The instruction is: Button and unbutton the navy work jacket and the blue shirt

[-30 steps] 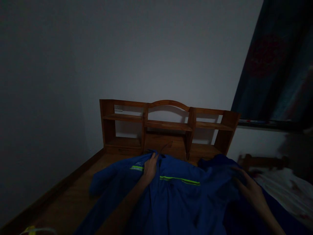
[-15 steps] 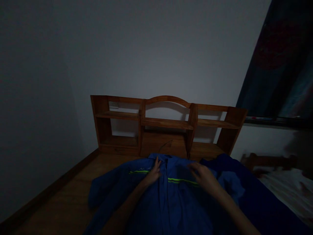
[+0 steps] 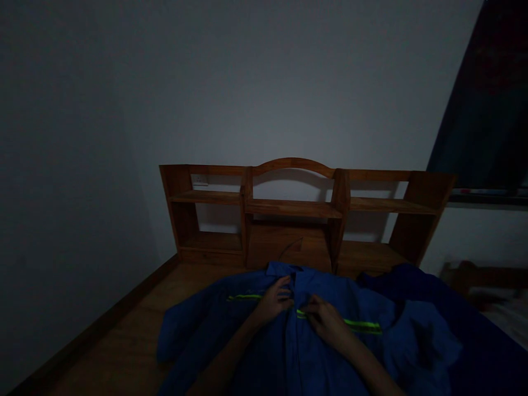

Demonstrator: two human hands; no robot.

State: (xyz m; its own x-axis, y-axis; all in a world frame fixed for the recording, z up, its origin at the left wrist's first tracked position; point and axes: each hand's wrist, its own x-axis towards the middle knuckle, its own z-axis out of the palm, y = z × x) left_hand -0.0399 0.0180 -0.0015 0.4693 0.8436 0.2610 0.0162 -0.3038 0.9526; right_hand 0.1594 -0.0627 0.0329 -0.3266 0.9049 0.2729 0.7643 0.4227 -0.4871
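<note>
A blue jacket [image 3: 264, 352] with thin yellow-green stripes across the chest lies front up, collar [image 3: 280, 268] away from me. My left hand [image 3: 275, 303] rests at the left side of its front opening, below the collar, fingers spread and touching the cloth. Just right of the opening, my right hand [image 3: 326, 320] has its fingers bent together in a pinch on the front cloth by the stripe. Any button or fastener under the fingertips is too dark and small to make out.
A wooden shelf unit [image 3: 295, 208] stands behind the jacket against the pale wall [image 3: 289, 82]. Wooden boards [image 3: 136, 324] lie under the jacket at left. Dark blue cloth [image 3: 478, 335] lies at right, and a dark curtain [image 3: 490, 110] hangs beyond.
My right hand has come down and left from above the chest to the front opening. My left hand has shifted slightly down from the collar. The view has turned a little left.
</note>
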